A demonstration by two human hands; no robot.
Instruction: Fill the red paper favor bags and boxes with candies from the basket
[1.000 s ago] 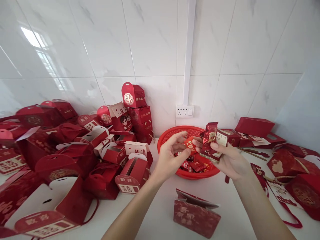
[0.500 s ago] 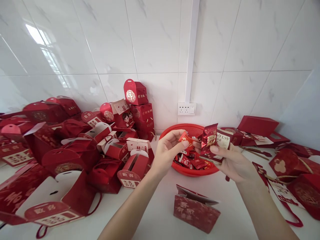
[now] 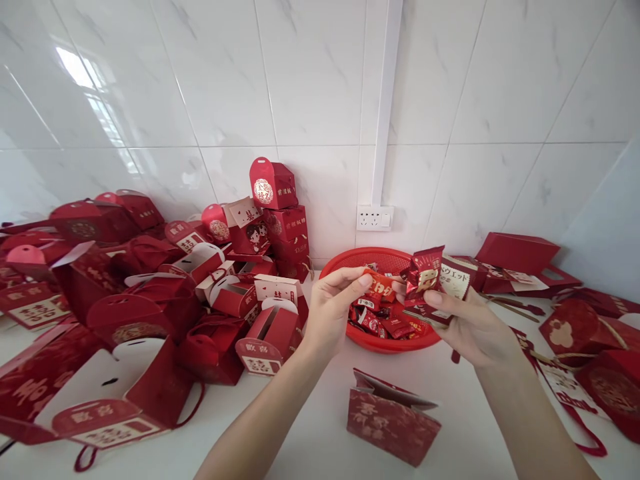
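Note:
Above a red plastic basket (image 3: 350, 261) of wrapped sweets, both my hands are raised close together. My left hand (image 3: 333, 303) pinches an orange-red candy packet (image 3: 381, 287) by its edge; fingertips of the other hand touch its far side. My right hand (image 3: 463, 320) grips several snack packets, among them a shiny red one (image 3: 424, 275) and a cream and brown one (image 3: 454, 280). Below the hands, a patterned red gift box (image 3: 390, 423) stands on the white table with its top open. Its inside is mostly hidden.
Many red gift boxes (image 3: 135, 317) crowd the table's left side, some open, some folded shut. A stack of small boxes (image 3: 287, 230) leans near the tiled wall. More boxes (image 3: 517, 253), cords and a red ribbon lie at the right. A power socket (image 3: 375, 218) is on the wall.
My left fingers have shifted to the candy packet's upper left edge, showing more of its front. The packets in my right hand have moved slightly right. The gift box stays put.

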